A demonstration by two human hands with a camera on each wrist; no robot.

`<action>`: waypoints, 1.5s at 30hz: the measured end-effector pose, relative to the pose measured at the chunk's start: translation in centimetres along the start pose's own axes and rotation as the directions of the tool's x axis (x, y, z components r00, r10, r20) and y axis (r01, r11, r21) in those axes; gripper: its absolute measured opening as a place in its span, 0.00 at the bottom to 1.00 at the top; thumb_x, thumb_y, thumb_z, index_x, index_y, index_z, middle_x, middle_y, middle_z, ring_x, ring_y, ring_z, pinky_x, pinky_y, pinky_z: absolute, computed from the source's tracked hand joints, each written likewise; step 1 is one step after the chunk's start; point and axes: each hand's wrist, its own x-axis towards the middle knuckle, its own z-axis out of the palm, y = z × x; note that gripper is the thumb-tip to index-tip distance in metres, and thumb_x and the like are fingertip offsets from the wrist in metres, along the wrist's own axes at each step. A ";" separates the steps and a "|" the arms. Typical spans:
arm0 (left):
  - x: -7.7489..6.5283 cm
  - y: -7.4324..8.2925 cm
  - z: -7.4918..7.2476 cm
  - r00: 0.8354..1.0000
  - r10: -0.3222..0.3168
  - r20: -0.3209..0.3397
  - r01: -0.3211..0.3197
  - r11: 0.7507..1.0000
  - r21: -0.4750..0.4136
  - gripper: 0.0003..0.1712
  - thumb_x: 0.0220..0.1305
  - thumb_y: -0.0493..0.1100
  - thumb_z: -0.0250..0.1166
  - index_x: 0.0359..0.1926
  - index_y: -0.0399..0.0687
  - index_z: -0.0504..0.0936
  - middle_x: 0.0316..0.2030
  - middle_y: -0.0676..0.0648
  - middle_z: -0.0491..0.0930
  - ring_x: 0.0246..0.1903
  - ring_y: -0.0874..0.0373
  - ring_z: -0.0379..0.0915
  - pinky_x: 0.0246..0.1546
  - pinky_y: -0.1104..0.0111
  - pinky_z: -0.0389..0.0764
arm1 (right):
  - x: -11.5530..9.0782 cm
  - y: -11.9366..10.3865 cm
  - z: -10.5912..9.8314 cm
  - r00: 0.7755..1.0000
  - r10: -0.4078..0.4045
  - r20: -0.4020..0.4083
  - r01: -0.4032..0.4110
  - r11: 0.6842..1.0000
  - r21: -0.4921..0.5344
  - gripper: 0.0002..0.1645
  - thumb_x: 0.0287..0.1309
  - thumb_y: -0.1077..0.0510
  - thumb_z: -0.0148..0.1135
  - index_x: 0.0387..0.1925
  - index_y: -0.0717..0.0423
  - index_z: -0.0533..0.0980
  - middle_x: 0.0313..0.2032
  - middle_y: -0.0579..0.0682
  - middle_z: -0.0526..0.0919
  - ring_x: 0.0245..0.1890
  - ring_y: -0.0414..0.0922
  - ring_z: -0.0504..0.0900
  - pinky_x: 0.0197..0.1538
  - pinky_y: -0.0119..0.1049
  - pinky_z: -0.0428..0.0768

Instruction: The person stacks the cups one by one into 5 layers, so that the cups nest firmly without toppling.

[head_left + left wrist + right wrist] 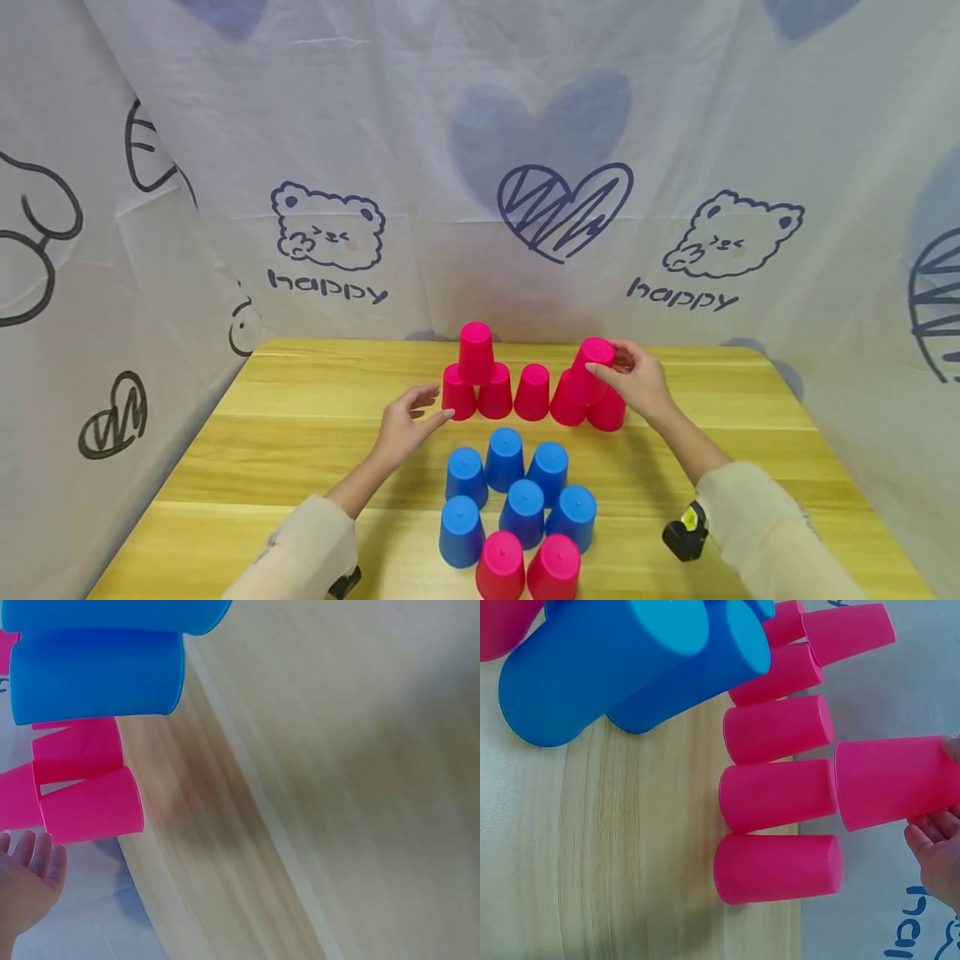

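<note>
My right hand [640, 385] grips an upside-down pink cup [593, 360] between thumb and fingers, at the right end of a row of pink cups. In the right wrist view, the gripped cup [892, 784] has its rim at the top of one row cup [776, 796]; I cannot tell if they touch. My left hand [403, 427] is beside the row's leftmost cup [458, 393], fingers relaxed and thumb near its lower side; contact is unclear. Another pink cup [476, 354] stands across the two leftmost row cups.
Several upside-down blue cups [522, 512] stand in front of the pink row. Nearer me are two more pink cups [500, 567]. The wooden table [247, 450] meets a printed white cloth [435, 275] behind and at both sides.
</note>
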 end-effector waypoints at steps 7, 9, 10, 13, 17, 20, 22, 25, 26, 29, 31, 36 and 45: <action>-1.4 0.2 -0.4 0.999 -0.006 0.040 0.008 1.000 -0.027 0.26 0.54 0.41 0.68 0.54 0.37 0.75 0.52 0.37 0.77 0.51 0.41 0.74 0.53 0.49 0.75 | 0.4 0.6 -0.3 1.000 0.022 -0.017 -0.022 1.000 0.022 0.31 0.57 0.55 0.61 0.59 0.66 0.66 0.55 0.65 0.74 0.55 0.58 0.74 0.59 0.47 0.73; -1.8 0.3 -0.5 0.999 -0.005 0.046 0.006 1.000 -0.029 0.26 0.54 0.41 0.68 0.54 0.38 0.75 0.52 0.38 0.77 0.51 0.42 0.74 0.53 0.50 0.75 | 0.5 0.7 -0.3 0.999 0.031 -0.021 -0.031 0.999 0.023 0.31 0.58 0.55 0.61 0.59 0.66 0.65 0.55 0.65 0.73 0.56 0.58 0.73 0.60 0.47 0.73; -2.0 0.3 -0.6 0.999 -0.007 0.049 0.009 1.000 -0.030 0.26 0.54 0.41 0.68 0.54 0.39 0.75 0.52 0.38 0.77 0.51 0.43 0.74 0.53 0.50 0.75 | 0.6 0.7 -0.3 0.999 0.037 -0.023 -0.037 0.999 0.023 0.31 0.58 0.55 0.61 0.59 0.66 0.65 0.55 0.65 0.73 0.56 0.58 0.73 0.60 0.47 0.73; -2.5 0.6 -0.7 0.999 -0.007 0.054 0.009 0.999 -0.033 0.26 0.54 0.41 0.68 0.54 0.39 0.75 0.52 0.39 0.78 0.51 0.44 0.75 0.54 0.50 0.75 | 0.7 0.8 -0.3 0.998 0.047 -0.030 -0.047 0.999 0.019 0.32 0.58 0.55 0.60 0.60 0.66 0.64 0.55 0.65 0.73 0.56 0.58 0.73 0.60 0.48 0.73; -3.1 0.9 -0.8 0.999 0.015 0.052 -0.013 0.999 -0.037 0.26 0.53 0.41 0.69 0.53 0.38 0.75 0.51 0.38 0.78 0.50 0.45 0.75 0.53 0.52 0.76 | 0.7 0.8 -0.4 0.998 0.046 -0.041 -0.046 0.999 0.008 0.31 0.59 0.56 0.60 0.60 0.66 0.64 0.55 0.66 0.73 0.56 0.58 0.72 0.60 0.48 0.73; -3.5 1.2 -0.7 0.998 0.026 0.053 -0.024 0.999 -0.040 0.25 0.53 0.39 0.69 0.52 0.37 0.76 0.50 0.38 0.79 0.50 0.45 0.76 0.52 0.54 0.77 | 0.8 0.9 -0.4 0.998 0.045 -0.044 -0.045 0.999 0.010 0.31 0.58 0.56 0.60 0.60 0.66 0.65 0.55 0.66 0.73 0.56 0.58 0.73 0.60 0.48 0.73; -3.9 1.4 -0.7 0.998 0.036 0.055 -0.034 0.999 -0.037 0.25 0.52 0.39 0.69 0.52 0.37 0.76 0.50 0.39 0.79 0.50 0.46 0.76 0.52 0.55 0.77 | 0.9 1.0 -0.3 0.998 0.049 -0.047 -0.048 0.999 0.014 0.31 0.58 0.57 0.60 0.60 0.66 0.65 0.55 0.66 0.73 0.56 0.58 0.73 0.60 0.48 0.73; -4.2 1.6 -0.6 0.997 0.055 0.059 -0.053 0.998 -0.033 0.24 0.51 0.38 0.70 0.51 0.38 0.77 0.49 0.40 0.80 0.49 0.46 0.77 0.51 0.55 0.78 | 1.1 1.0 -0.3 0.997 0.057 -0.053 -0.056 0.998 0.018 0.31 0.58 0.57 0.61 0.60 0.66 0.65 0.55 0.66 0.73 0.56 0.58 0.72 0.60 0.48 0.72; -4.3 1.7 -0.5 0.996 0.060 0.060 -0.058 0.998 -0.034 0.24 0.51 0.38 0.70 0.51 0.38 0.77 0.49 0.40 0.80 0.49 0.46 0.77 0.51 0.54 0.78 | 1.1 1.0 -0.2 0.997 0.058 -0.054 -0.057 0.998 0.017 0.31 0.58 0.57 0.60 0.60 0.66 0.64 0.56 0.66 0.72 0.57 0.59 0.72 0.61 0.48 0.72; -4.6 2.0 -0.4 0.996 0.067 0.066 -0.064 0.997 -0.041 0.23 0.51 0.37 0.69 0.51 0.39 0.77 0.49 0.40 0.80 0.49 0.46 0.77 0.51 0.52 0.77 | 1.2 1.0 -0.2 0.996 0.064 -0.058 -0.063 0.998 0.018 0.32 0.58 0.56 0.60 0.61 0.66 0.64 0.56 0.66 0.72 0.57 0.59 0.71 0.61 0.47 0.71; -4.7 2.2 -0.3 0.995 0.074 0.069 -0.071 0.996 -0.048 0.23 0.52 0.37 0.69 0.51 0.40 0.77 0.48 0.40 0.80 0.49 0.46 0.77 0.51 0.52 0.77 | 1.3 1.0 -0.1 0.996 0.064 -0.062 -0.063 0.998 0.019 0.32 0.59 0.56 0.60 0.61 0.66 0.63 0.57 0.66 0.72 0.57 0.59 0.71 0.62 0.48 0.71; -5.1 2.8 0.0 0.992 0.094 0.087 -0.090 0.994 -0.056 0.23 0.52 0.38 0.69 0.50 0.39 0.77 0.48 0.41 0.80 0.49 0.46 0.77 0.50 0.52 0.77 | 1.3 1.1 -0.1 0.994 0.078 -0.075 -0.077 0.997 0.020 0.33 0.59 0.56 0.60 0.62 0.67 0.63 0.57 0.67 0.71 0.57 0.59 0.71 0.62 0.47 0.71; -6.0 3.3 0.5 0.986 0.139 0.096 -0.132 0.988 -0.084 0.21 0.52 0.39 0.69 0.49 0.40 0.79 0.46 0.43 0.81 0.47 0.49 0.78 0.49 0.54 0.78 | 1.3 0.8 0.2 0.990 0.100 -0.095 -0.098 0.995 0.032 0.34 0.59 0.57 0.60 0.63 0.67 0.61 0.58 0.67 0.70 0.58 0.60 0.71 0.62 0.47 0.71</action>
